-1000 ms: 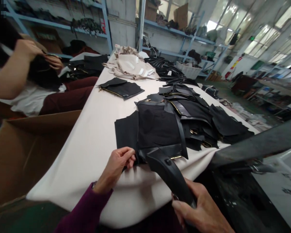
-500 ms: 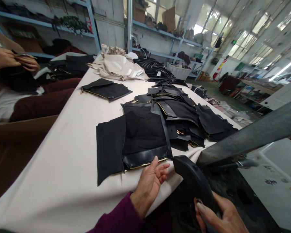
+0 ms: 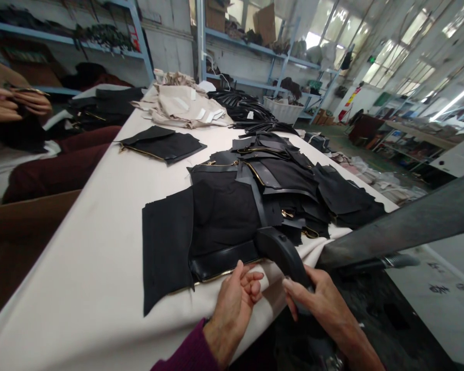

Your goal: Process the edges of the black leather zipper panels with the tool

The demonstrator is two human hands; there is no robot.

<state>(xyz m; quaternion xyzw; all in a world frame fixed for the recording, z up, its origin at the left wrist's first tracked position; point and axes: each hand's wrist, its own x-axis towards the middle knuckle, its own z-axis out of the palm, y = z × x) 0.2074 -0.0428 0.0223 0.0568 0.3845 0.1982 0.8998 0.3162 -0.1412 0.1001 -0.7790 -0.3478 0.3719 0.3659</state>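
My right hand (image 3: 327,304) wraps around the grip of a black, curved handheld tool (image 3: 282,252); its exact kind I cannot tell. The tool's blunt end lies over the right corner of a black fabric piece (image 3: 224,216) with a shiny black strip and a gold zipper (image 3: 212,277) along the near edge. Palm up, my left hand (image 3: 235,296) is open just below that zipper, its fingers loosely curled with nothing seen in them. The lower part of the tool is partly hidden behind my right hand.
Stacked black zippered pieces (image 3: 282,175) lie beyond on the white-covered table (image 3: 100,257). Beige fabric pieces (image 3: 178,103) and black straps (image 3: 247,111) sit farther back. A grey metal pole (image 3: 410,221) slants across the right. At left, another person's hands (image 3: 19,103) hold black material.
The tool has moved up and left, from beside the fabric piece to over its right corner. My right hand rose with it. My left hand's fingers curl in more beneath the zipper.
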